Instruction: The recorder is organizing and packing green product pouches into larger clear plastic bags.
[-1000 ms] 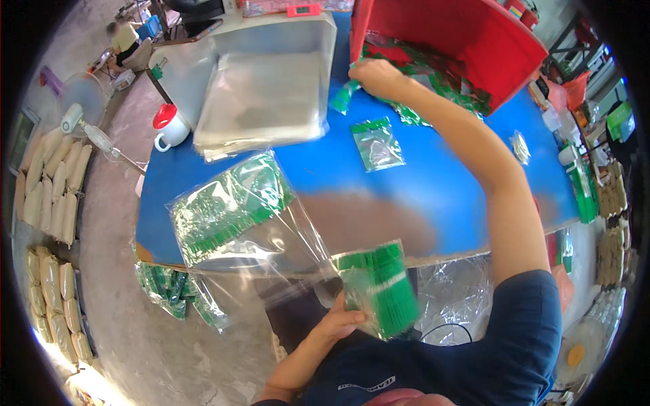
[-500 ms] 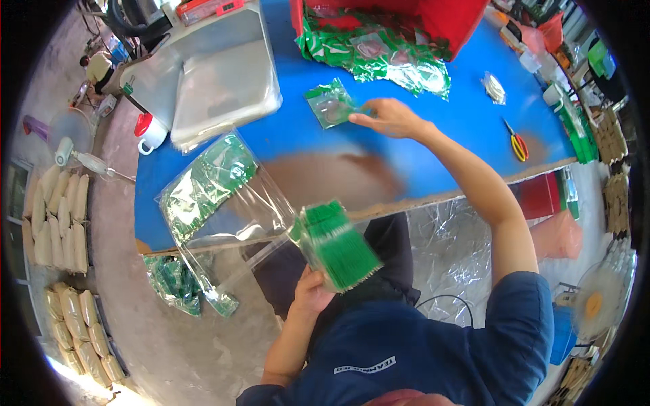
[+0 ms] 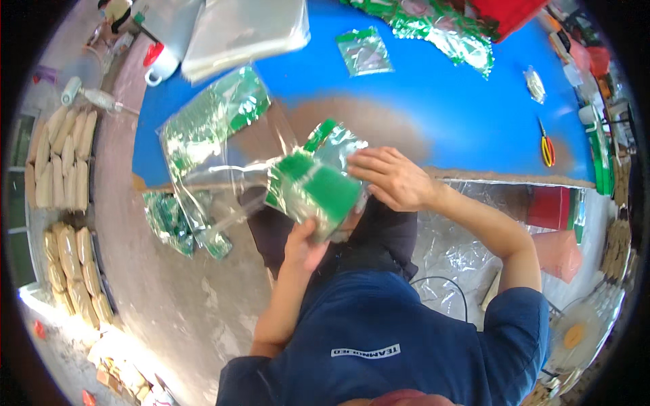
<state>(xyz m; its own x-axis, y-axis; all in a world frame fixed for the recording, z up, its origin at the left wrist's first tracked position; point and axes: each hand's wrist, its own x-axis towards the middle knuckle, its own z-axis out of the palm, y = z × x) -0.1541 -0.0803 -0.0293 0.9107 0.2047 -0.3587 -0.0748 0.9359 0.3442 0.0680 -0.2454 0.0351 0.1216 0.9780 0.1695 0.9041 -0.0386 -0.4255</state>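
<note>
My left hand (image 3: 305,249) is closed around the lower edge of a thick stack of flat green packets (image 3: 328,193), held over my lap at the table's front edge. Beside the stack, a clear packet with a green top strip (image 3: 344,143) sticks up at an angle. My right hand (image 3: 396,177) is at the stack's right side, fingers stretched out and lying against the clear packet's edge; its thumb side is partly hidden. Farther back, a single clear packet with a green top (image 3: 365,53) lies on the blue table (image 3: 467,115).
At left lies a large clear bag of green packets (image 3: 217,125), overhanging the edge. Behind are clear plastic sheets (image 3: 247,34) and a white mug (image 3: 161,64). More green packets (image 3: 440,34) lie by a red box (image 3: 511,13). Yellow-and-red scissors (image 3: 547,150) rest at right.
My right hand has come back from the single packet on the table to the stack in my left hand. That packet remains on the table. The whole view has shifted.
</note>
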